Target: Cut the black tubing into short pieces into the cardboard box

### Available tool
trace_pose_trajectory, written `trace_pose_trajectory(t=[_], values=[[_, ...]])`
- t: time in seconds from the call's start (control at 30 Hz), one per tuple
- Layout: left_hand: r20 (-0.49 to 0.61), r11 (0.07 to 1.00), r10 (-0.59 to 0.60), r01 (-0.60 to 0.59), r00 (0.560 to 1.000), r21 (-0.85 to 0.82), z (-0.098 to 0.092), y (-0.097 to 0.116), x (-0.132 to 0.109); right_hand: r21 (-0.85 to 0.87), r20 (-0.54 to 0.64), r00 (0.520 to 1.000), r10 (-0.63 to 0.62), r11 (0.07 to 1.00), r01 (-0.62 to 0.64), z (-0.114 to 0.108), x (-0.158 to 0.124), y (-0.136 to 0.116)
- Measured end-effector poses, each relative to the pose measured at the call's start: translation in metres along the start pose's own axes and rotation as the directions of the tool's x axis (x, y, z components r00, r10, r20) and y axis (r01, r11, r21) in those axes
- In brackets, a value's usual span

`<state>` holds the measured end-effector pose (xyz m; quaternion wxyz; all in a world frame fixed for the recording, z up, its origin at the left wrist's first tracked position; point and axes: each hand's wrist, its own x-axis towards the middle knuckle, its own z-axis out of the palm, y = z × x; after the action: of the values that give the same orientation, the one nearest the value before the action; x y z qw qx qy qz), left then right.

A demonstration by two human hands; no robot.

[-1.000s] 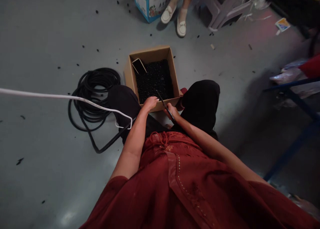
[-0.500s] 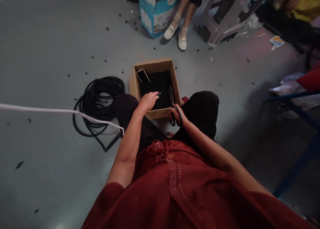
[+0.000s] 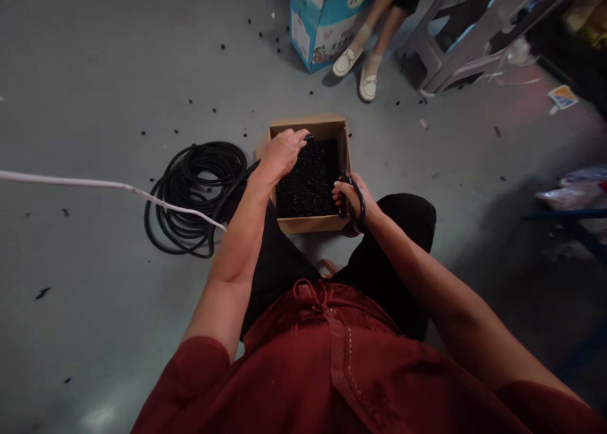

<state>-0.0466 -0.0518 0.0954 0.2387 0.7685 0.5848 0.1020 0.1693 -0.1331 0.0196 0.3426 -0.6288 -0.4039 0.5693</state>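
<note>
A cardboard box [image 3: 313, 223] full of small black pieces [image 3: 310, 181] stands on the floor between my knees. My left hand [image 3: 283, 152] reaches over the box's far left corner, fingers closed round the end of a black hose [image 3: 237, 184] that runs back to a coil [image 3: 194, 193] on the floor. My right hand [image 3: 349, 197] rests at the box's right wall, closed on black scissors [image 3: 353, 200] with the blades pointing into the box.
A white cord [image 3: 109, 186] crosses from the left edge over the coil. Another person's feet in white shoes [image 3: 355, 73] stand beside a blue carton [image 3: 322, 19] at the back. A stool frame [image 3: 455, 48] is at the back right. Black bits litter the grey floor.
My left hand has moved from the box's near edge to its far left corner, now gripping the hose end. My right hand has swung the scissors upright beside the box wall. The view shifted.
</note>
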Motion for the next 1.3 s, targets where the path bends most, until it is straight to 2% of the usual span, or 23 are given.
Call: trace_pose_trajectory(t=[0.13,0.3,0.47,0.63,0.83,1.0,1.1,1.3], values=[[0.033,0.988,0.087,-0.082,0.996,-0.13,0.022,0.004,0.031,0.02,-0.037,0.992,-0.117,0.993,0.118,-0.003,0.041,-0.031],[0.086,0.977,0.045,-0.026,0.995,-0.214,0.037,0.003,0.058,0.029,-0.063,0.986,-0.153,0.987,0.155,-0.001,0.078,-0.054],[0.16,0.966,0.101,-0.059,0.982,-0.252,0.049,0.004,0.072,-0.029,-0.093,0.987,-0.131,0.991,0.129,-0.001,0.099,-0.048],[0.2,0.97,0.098,-0.048,0.975,-0.24,0.062,0.002,0.074,-0.003,-0.066,0.994,-0.093,0.996,0.093,-0.005,0.104,-0.039],[0.186,0.937,0.103,-0.032,0.977,-0.347,0.058,-0.004,0.071,0.017,-0.018,0.996,-0.087,0.996,0.088,-0.001,0.106,-0.048],[0.175,0.964,0.016,0.031,0.984,-0.262,0.048,-0.004,0.074,-0.004,-0.011,0.996,-0.093,0.996,0.093,0.005,0.117,-0.052],[0.168,0.975,0.007,0.03,0.986,-0.218,0.044,-0.003,0.079,-0.016,-0.023,0.992,-0.124,0.992,0.124,0.005,0.121,-0.057],[0.051,0.969,-0.037,0.049,0.998,-0.241,0.039,-0.014,0.088,-0.044,0.058,0.997,-0.053,0.997,0.056,-0.004,0.106,-0.064]])
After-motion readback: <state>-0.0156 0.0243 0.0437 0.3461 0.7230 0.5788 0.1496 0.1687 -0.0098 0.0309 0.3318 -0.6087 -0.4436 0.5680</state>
